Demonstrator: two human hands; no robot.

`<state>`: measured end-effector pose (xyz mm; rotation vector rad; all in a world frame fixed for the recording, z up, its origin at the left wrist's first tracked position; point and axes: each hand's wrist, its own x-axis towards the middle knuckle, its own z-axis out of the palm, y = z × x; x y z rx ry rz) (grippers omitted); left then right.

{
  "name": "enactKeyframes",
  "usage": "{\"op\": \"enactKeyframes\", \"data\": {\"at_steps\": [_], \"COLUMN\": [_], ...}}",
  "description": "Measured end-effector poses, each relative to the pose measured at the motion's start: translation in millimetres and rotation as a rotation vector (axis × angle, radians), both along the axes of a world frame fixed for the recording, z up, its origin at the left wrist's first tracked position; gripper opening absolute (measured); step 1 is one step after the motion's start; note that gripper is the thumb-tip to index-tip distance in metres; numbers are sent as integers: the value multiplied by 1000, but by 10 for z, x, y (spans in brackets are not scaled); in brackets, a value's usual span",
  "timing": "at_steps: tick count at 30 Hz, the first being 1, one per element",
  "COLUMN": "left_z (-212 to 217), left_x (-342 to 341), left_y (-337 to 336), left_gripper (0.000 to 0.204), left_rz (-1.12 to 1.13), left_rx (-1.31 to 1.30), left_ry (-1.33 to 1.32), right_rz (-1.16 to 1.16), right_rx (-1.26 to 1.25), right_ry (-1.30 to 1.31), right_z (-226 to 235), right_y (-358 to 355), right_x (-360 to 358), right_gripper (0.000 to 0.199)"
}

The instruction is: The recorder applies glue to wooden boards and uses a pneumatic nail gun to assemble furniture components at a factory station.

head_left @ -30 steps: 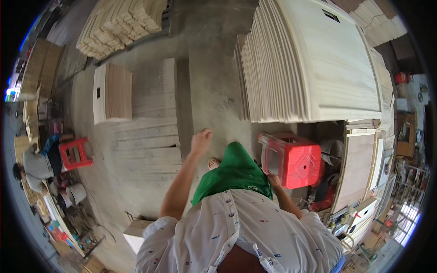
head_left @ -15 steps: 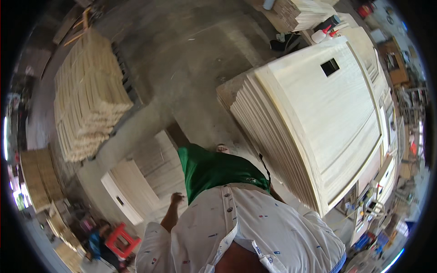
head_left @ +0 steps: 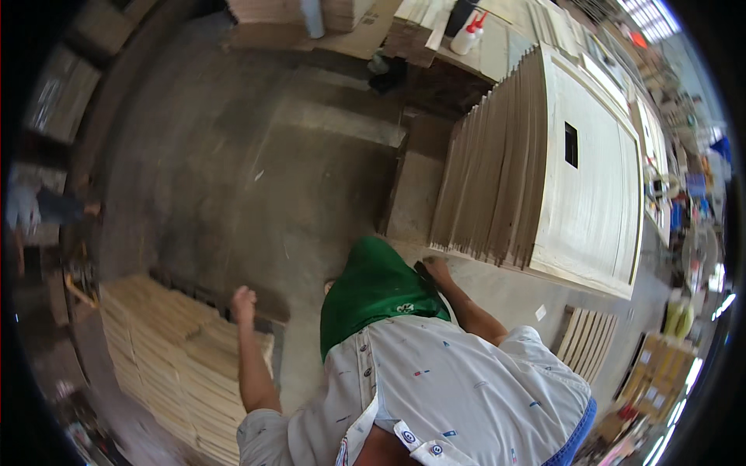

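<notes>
My left hand [head_left: 243, 303] is raised at my left side, its fingers curled in with nothing visible in them. It appears over the near end of a low stack of pale wooden strips [head_left: 167, 342], apart from it. On the right, my right hand [head_left: 437, 269] is closed beside my green apron [head_left: 381, 283]. A narrow dark thing [head_left: 422, 271] shows at its fingers; its kind is hard to make out. Close beyond that hand stands a tall stack of pale wooden panels [head_left: 590, 186], the top one framed with a small rectangular cutout.
White bottles with red tips [head_left: 466, 37] stand on a wood-laden bench at the far right. Concrete floor [head_left: 233, 171] stretches ahead. Another person [head_left: 47, 206] is at the far left. A slatted pallet [head_left: 587, 340] lies to my right, with cardboard boxes [head_left: 657, 373] beyond.
My view has turned and moved forward, bringing the panel stack alongside on my right. My left hand has swung up and forward. My right hand has come into view beside the apron.
</notes>
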<state>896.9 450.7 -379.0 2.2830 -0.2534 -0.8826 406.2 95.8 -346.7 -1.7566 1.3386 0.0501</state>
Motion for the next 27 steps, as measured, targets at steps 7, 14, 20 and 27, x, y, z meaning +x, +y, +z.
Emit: {"op": "enactKeyframes", "data": {"at_steps": [7,14,20,27], "left_z": [1005,580,370,-66], "left_x": [1415,1186,1558,2485], "left_y": [-2347,-3954,-5070,-6005], "left_gripper": [43,44,42,41], "left_rz": [-35,-328,-487,-457], "left_rx": [-78,-89,-64,160], "left_ry": [-109,190,253,376], "right_rz": [-437,-509,-420,-179], "right_rx": [-106,-547,-847,-687], "right_ry": [-479,-472,-83,243], "right_z": [878,2253,2792,2702], "right_y": [-1423,-3886,-5917,-7278], "right_x": [1821,2300,2083,1939], "right_gripper": [43,34,63,77]}}
